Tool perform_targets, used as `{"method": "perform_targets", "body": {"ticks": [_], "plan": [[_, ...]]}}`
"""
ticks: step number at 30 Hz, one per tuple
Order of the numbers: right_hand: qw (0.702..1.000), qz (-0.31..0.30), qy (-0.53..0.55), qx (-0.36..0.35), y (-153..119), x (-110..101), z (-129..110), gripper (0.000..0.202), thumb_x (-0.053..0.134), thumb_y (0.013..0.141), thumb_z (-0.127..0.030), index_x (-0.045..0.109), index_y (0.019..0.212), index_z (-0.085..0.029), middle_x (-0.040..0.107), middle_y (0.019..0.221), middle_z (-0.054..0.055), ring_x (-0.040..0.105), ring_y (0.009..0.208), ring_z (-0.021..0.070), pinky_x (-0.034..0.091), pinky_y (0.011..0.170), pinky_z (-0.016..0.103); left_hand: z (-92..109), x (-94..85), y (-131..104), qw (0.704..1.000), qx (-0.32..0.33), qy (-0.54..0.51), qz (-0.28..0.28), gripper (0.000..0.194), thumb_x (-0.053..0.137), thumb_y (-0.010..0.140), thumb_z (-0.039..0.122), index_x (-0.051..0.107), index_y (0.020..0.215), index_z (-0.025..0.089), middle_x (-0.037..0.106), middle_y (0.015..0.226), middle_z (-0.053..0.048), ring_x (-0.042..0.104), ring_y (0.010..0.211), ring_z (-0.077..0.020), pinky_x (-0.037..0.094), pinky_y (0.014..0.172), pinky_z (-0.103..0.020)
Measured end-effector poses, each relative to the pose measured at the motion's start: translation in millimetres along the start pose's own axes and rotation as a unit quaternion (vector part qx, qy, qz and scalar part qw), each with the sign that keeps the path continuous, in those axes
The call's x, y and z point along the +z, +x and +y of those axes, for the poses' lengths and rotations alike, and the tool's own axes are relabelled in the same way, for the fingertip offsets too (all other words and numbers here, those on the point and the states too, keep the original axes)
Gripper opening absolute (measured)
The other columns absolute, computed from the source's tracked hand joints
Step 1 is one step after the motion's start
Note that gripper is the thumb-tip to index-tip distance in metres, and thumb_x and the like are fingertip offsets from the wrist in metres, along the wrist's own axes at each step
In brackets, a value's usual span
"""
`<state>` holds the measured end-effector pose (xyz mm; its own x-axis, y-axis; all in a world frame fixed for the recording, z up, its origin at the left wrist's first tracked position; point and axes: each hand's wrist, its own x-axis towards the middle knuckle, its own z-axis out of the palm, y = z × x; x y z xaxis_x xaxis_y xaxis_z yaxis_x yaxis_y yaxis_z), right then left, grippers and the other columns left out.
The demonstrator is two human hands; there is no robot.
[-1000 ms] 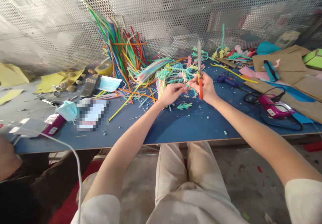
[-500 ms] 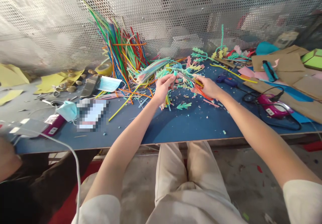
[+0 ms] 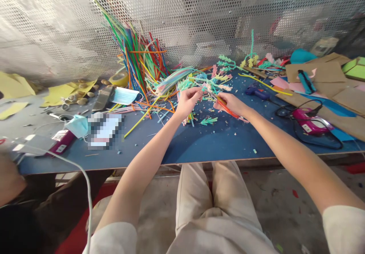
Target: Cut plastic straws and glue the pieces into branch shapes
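Turquoise fuzzy pipe-cleaner piece [image 3: 203,89], short and slight, sits at the fingertips of the left hand [image 3: 188,101], above the littered blue tabletop [image 3: 222,143]. That hand, nearer to it, pinches it between thumb and fingers; which way its long axis runs is too small to tell. Rightward, metal scissors with orange handles [image 3: 229,110] slant from blade tips beside the piece to handles nearer the body; the blade gap is unclear. Rightmost, the right hand [image 3: 235,102] curls closed around those handles.
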<state>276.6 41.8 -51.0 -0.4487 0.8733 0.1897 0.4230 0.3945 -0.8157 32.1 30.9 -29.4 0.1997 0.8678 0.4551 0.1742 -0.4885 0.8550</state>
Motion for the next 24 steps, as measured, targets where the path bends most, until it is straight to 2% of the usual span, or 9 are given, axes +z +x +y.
{"method": "perform_targets", "body": {"ticks": [5, 10, 13, 17, 21, 24], "plan": [[1.000, -0.018, 0.015, 0.019, -4, 4, -4, 0.059, 0.084, 0.080, -0.071, 0.048, 0.083, -0.024, 0.059, 0.078, 0.000, 0.053, 0.071, 0.0178, 0.041, 0.067, 0.033, 1, 0.5, -2, 0.999, 0.020, 0.039, 0.011, 0.037, 0.065, 0.095, 0.048, 0.068, 0.070, 0.020, 0.064, 0.072, -0.001, 0.052, 0.067, -0.0140, 0.040, 0.063, -0.029], [0.999, -0.012, 0.033, 0.020, -8, 7, -12, 0.058, 0.084, 0.080, -0.069, 0.047, 0.084, -0.024, 0.057, 0.080, 0.000, 0.052, 0.073, 0.0178, 0.039, 0.067, 0.032, -5, 0.8, -2, 0.998, 0.029, 0.055, 0.015, 0.037, 0.064, 0.097, 0.051, 0.073, 0.078, 0.020, 0.068, 0.077, -0.003, 0.062, 0.077, -0.0172, 0.047, 0.068, -0.029], [0.999, -0.006, 0.042, 0.029, -7, 9, -14, 0.058, 0.084, 0.079, -0.068, 0.046, 0.083, -0.024, 0.051, 0.075, -0.002, 0.048, 0.069, 0.0164, 0.036, 0.066, 0.032, -5, 0.8, -2, 0.998, 0.027, 0.055, 0.014, 0.038, 0.063, 0.097, 0.052, 0.075, 0.080, 0.020, 0.069, 0.077, -0.002, 0.063, 0.077, -0.0169, 0.047, 0.070, -0.028], [0.999, 0.020, -0.019, 0.016, -4, 11, -11, 0.059, 0.081, 0.080, -0.068, 0.042, 0.079, -0.024, 0.047, 0.070, -0.004, 0.041, 0.065, 0.0141, 0.031, 0.063, 0.032, -1, 0.6, -2, 0.998, 0.030, 0.048, 0.014, 0.037, 0.064, 0.097, 0.050, 0.076, 0.080, 0.019, 0.069, 0.077, -0.003, 0.062, 0.077, -0.0163, 0.046, 0.069, -0.028], [0.999, 0.026, -0.033, 0.014, 1, 14, -4, 0.060, 0.077, 0.081, -0.073, 0.042, 0.079, -0.025, 0.051, 0.067, -0.003, 0.042, 0.064, 0.0150, 0.031, 0.062, 0.032, 0, -1.3, 0, 0.998, 0.031, 0.047, 0.013, 0.038, 0.064, 0.097, 0.050, 0.077, 0.080, 0.019, 0.070, 0.077, -0.003, 0.060, 0.073, -0.0154, 0.045, 0.067, -0.028], [0.997, 0.061, -0.036, 0.006, 5, 17, 0, 0.065, 0.078, 0.078, -0.076, 0.038, 0.075, -0.025, 0.045, 0.063, -0.004, 0.041, 0.064, 0.0147, 0.030, 0.061, 0.031, -4, -3.1, 1, 0.998, 0.029, 0.047, 0.018, 0.037, 0.065, 0.098, 0.051, 0.080, 0.087, 0.019, 0.070, 0.075, -0.002, 0.060, 0.071, -0.0151, 0.045, 0.068, -0.028]]}}
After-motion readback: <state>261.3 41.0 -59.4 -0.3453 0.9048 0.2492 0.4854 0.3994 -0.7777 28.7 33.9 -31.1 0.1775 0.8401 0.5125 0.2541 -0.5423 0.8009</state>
